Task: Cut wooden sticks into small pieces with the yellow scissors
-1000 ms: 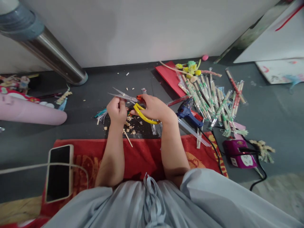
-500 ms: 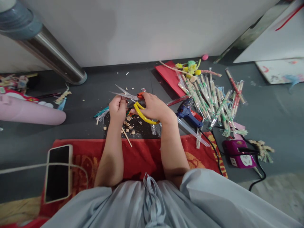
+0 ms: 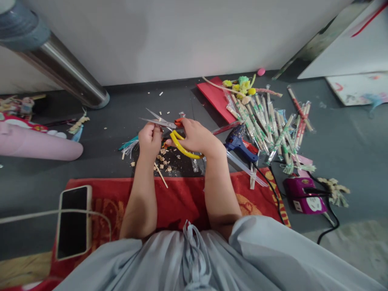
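Note:
My right hand (image 3: pixel 195 137) grips yellow-handled scissors (image 3: pixel 182 146), whose blades stand apart and point left. Closed in a pinch, my left hand (image 3: pixel 150 137) is right under the blades. A small pale stick end (image 3: pixel 159 119) shows between the blades above its fingertips; the rest of that piece is hidden by the fingers. Something orange (image 3: pixel 178 122) sits by the scissors' pivot, partly covered by my right hand. Below the hands lie brown crumbs (image 3: pixel 163 159) and a thin wooden stick (image 3: pixel 161 175). A teal and white tassel (image 3: pixel 130 146) lies left of my left hand.
Right of my hands are a blue glue gun (image 3: pixel 239 143), many wrapped sticks (image 3: pixel 266 119), a red folder (image 3: pixel 212 99) and a purple power socket (image 3: pixel 304 196) with cords. At left are a phone (image 3: pixel 74 222) on a red towel (image 3: pixel 182 200), a pink bottle (image 3: pixel 42 141) and a metal post (image 3: pixel 74 68).
Hardly anything differs. Both hands and the scissors keep nearly the same pose, with the blades still apart; the view has shifted very slightly.

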Demonstrator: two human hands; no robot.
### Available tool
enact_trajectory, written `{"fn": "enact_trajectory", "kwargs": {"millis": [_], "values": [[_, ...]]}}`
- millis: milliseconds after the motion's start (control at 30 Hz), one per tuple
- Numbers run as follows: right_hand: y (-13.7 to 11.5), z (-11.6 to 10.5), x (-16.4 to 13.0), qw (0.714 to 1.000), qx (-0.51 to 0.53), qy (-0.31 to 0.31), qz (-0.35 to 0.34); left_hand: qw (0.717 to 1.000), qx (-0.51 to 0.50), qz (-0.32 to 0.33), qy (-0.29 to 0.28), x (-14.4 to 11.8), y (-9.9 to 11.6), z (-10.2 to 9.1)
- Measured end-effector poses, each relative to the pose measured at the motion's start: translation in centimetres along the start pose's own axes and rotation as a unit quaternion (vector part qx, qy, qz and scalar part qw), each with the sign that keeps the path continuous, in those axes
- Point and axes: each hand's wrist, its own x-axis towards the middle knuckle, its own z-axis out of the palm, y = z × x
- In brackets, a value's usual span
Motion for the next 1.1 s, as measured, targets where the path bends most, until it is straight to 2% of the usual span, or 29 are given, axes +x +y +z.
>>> {"fn": "enact_trajectory", "kwargs": {"millis": [233, 700, 1100], "values": [[-0.1, -0.2, -0.1, 1.000, -0.008, -0.003, -0.005, 1.000, -0.005, 0.005, 0.017, 0.1, 0.2, -0.1], [-0.2, -0.4, 0.0, 1.000, 0.002, -0.026, -0.001, 0.999, -0.031, -0.016, 0.003, 0.1, 1.0, -0.5], [-0.7, -1.0, -0.1, 0.997, -0.074, -0.019, 0.018, 0.999, -0.020, -0.023, 0.009, 0.1, 1.1, -0.4]]}}
